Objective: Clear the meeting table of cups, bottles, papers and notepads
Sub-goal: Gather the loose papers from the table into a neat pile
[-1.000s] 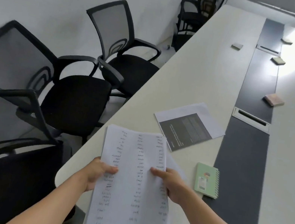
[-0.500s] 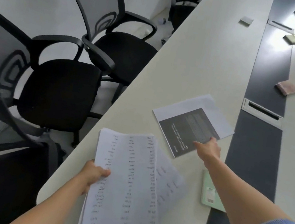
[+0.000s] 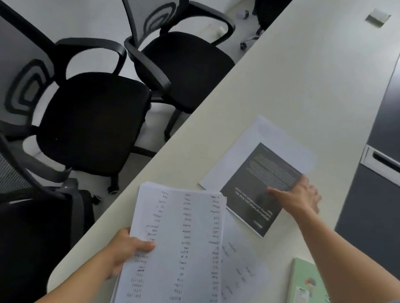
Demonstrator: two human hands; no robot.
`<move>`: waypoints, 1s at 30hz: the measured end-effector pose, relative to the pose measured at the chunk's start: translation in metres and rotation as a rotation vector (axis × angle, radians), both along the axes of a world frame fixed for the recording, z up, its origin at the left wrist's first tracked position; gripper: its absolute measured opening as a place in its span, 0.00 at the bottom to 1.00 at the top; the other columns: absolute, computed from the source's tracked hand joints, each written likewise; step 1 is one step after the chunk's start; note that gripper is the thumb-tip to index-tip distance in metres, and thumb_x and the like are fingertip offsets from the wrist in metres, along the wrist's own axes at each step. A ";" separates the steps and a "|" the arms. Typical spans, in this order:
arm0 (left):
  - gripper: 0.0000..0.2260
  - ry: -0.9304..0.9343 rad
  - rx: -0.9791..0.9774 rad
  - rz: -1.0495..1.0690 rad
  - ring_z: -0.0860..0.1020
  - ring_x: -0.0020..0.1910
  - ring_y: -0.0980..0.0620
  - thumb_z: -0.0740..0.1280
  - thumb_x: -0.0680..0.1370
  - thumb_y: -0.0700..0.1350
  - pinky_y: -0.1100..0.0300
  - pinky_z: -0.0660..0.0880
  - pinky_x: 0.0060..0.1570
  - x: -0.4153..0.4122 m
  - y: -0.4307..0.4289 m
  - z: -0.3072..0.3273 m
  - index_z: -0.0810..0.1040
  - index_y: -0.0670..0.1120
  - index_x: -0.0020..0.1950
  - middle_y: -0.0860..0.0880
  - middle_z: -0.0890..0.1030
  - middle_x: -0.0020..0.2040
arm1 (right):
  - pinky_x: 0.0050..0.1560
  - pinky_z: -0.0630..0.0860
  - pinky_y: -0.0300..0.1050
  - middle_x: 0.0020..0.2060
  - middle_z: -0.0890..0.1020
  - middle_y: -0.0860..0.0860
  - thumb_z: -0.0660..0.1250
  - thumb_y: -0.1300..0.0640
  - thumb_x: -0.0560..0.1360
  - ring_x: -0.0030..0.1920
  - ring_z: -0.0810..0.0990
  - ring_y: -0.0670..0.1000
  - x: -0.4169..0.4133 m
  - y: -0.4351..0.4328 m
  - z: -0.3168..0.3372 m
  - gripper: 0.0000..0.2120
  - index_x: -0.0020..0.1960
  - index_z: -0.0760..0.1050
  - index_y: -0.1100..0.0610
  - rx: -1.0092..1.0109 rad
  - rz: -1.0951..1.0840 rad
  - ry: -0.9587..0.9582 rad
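Paper-gathering step: dark printed sheet [image 3: 258,188] is lying on the worktop [image 3: 313,78] at 1 o'clock, right hand [image 3: 298,195] pressing it flat, grip open. Left hand [image 3: 126,250] is pinching the list stack [image 3: 174,261]. Next it probably needs sliding and lifting.

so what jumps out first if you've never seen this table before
The left hand holds up a stack of sheets at the table's near edge. The right hand lies flat on a dark printout farther in. A green notepad sits by the right forearm.
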State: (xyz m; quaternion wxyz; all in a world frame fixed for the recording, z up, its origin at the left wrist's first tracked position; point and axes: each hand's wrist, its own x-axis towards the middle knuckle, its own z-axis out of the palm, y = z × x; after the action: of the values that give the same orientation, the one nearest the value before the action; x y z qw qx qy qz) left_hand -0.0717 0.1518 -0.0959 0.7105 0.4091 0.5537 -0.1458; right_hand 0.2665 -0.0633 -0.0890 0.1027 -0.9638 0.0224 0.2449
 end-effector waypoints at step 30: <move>0.13 -0.006 0.052 0.186 0.83 0.47 0.35 0.71 0.72 0.29 0.42 0.80 0.44 -0.002 -0.015 0.000 0.78 0.35 0.55 0.34 0.83 0.51 | 0.51 0.80 0.58 0.63 0.73 0.59 0.80 0.56 0.63 0.51 0.78 0.62 -0.023 0.063 0.017 0.35 0.65 0.70 0.61 0.461 -0.704 0.168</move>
State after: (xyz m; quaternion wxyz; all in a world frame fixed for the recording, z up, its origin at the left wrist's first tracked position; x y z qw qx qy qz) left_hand -0.0738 0.1369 -0.0961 0.7118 0.3748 0.5906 -0.0634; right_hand 0.2433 -0.0003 -0.0716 0.3908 -0.8258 0.3029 0.2712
